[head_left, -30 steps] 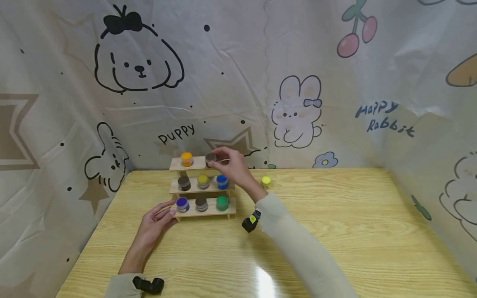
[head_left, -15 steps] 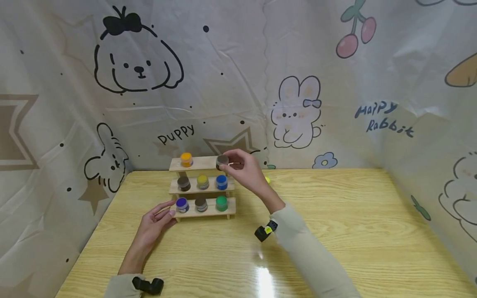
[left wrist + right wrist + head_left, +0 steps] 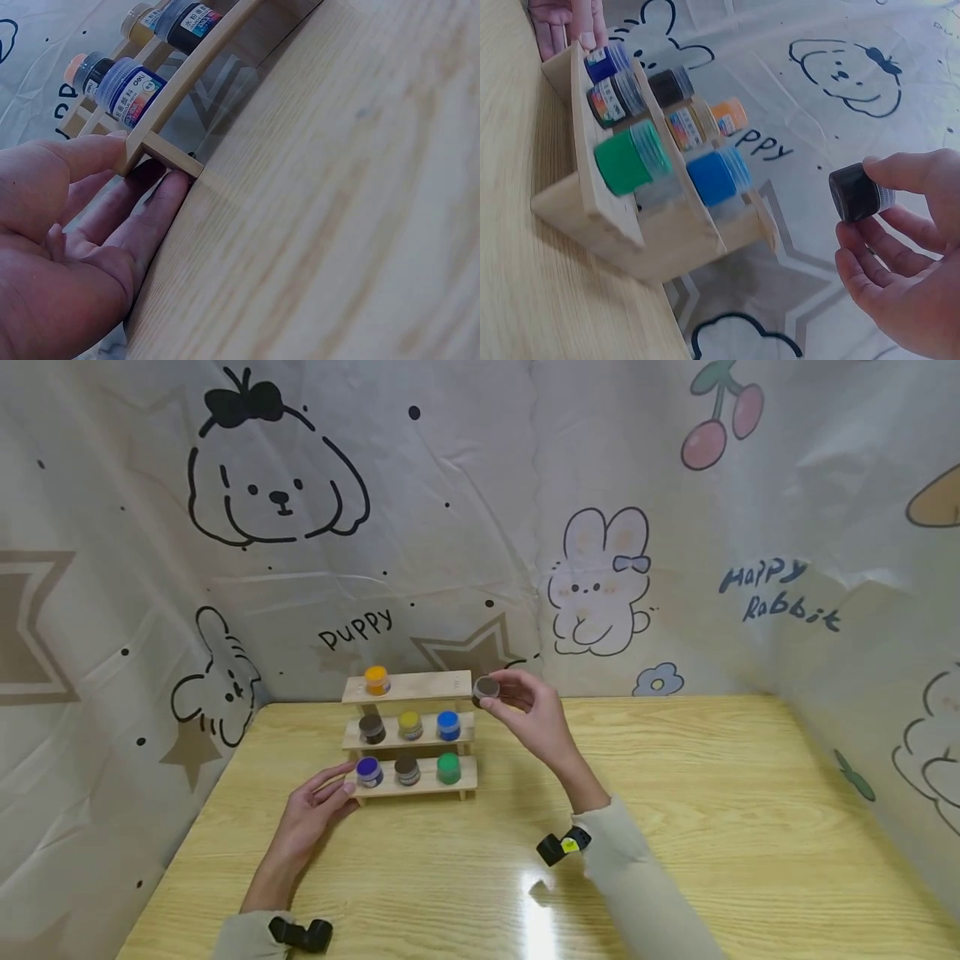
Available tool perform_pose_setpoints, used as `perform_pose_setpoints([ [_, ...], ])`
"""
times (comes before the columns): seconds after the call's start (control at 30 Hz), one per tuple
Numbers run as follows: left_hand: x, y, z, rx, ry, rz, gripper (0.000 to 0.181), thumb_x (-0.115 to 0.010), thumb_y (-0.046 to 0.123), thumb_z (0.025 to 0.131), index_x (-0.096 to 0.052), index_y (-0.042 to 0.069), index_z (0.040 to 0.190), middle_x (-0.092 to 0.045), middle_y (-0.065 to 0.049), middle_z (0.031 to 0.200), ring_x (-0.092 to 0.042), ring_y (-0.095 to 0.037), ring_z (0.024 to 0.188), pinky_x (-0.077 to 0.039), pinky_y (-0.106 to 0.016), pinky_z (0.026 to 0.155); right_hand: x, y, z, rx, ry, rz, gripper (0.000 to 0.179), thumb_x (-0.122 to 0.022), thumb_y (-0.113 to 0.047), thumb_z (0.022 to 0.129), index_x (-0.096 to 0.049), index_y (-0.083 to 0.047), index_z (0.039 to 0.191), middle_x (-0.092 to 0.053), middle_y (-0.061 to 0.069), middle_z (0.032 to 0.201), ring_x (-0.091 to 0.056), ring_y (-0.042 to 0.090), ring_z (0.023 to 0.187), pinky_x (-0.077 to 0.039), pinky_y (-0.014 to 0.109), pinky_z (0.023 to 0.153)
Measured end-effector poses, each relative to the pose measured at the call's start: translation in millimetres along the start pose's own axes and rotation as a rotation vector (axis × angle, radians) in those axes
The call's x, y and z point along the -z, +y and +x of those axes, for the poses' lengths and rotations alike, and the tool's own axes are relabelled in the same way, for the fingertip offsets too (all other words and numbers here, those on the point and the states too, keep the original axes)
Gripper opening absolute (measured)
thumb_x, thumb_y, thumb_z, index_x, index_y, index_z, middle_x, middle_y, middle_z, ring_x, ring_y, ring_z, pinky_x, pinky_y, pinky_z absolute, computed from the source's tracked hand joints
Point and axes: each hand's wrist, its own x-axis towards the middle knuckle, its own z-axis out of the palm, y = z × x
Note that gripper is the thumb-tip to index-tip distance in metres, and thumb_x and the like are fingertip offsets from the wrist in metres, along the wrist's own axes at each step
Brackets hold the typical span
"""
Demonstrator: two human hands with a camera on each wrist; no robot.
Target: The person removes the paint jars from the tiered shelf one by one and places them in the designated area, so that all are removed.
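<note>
My right hand (image 3: 536, 714) pinches a dark paint jar (image 3: 486, 691) between thumb and fingers, just off the right end of the top shelf. In the right wrist view the jar (image 3: 855, 193) hangs in the air, apart from the wood. At the lower left corner of the three-tier wooden rack (image 3: 416, 789), my left hand (image 3: 311, 810) grips the end of the bottom shelf, thumb on its edge and fingers by the leg. Purple (image 3: 368, 770), dark (image 3: 407, 769) and green (image 3: 448, 767) jars stand on that bottom shelf.
The middle shelf bears dark (image 3: 372, 728), yellow (image 3: 410, 725) and blue (image 3: 448, 725) jars. An orange jar (image 3: 377, 680) stands at the left of the top shelf. A printed curtain (image 3: 480, 527) hangs behind the wooden table (image 3: 675, 818).
My right hand has carried the dark jar rightward from the middle of the top shelf past its end. A small yellow jar on the table is now hidden behind that hand. The left hand stays put.
</note>
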Motion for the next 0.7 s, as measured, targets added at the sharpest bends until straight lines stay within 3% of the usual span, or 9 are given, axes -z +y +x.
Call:
perform_pose_setpoints([
  [0.23,2.4,0.5,-0.3,0.007,0.012,0.012,0.051,-0.066,0.016,0.102,-0.051,-0.002,0.148,-0.069,0.0,0.124,-0.068,-0.008,0.104,-0.059,-0.029,0.091,21.1,8.8,-6.9,-0.027,0.049,0.01,0.035,-0.078,-0.008,0.093,-0.066,0.001,0.125,-0.067,0.017,0.119,-0.065,0.03,0.111,-0.056,0.043,0.1],
  [0.47,1.7,1.1,1.2,-0.002,0.012,0.0,0.05,-0.065,0.012,0.103,-0.05,-0.003,0.148,-0.07,-0.001,0.123,-0.069,-0.008,0.104,-0.059,-0.028,0.09,42.2,16.3,-9.5,-0.08,0.096,-0.049,0.038,-0.075,-0.003,0.094,-0.063,0.008,0.128,-0.065,0.025,0.122,-0.063,0.036,0.113,-0.053,0.047,0.102],
  [0.7,-1.3,0.0,0.8,0.0,0.002,-0.011,0.05,-0.065,0.012,0.103,-0.05,-0.003,0.148,-0.071,-0.003,0.123,-0.069,-0.009,0.104,-0.06,-0.029,0.09,55.7,-5.0,-18.9,-0.132,0.122,-0.108,0.036,-0.072,0.001,0.094,-0.061,0.012,0.127,-0.064,0.028,0.123,-0.061,0.039,0.116,-0.051,0.05,0.105],
])
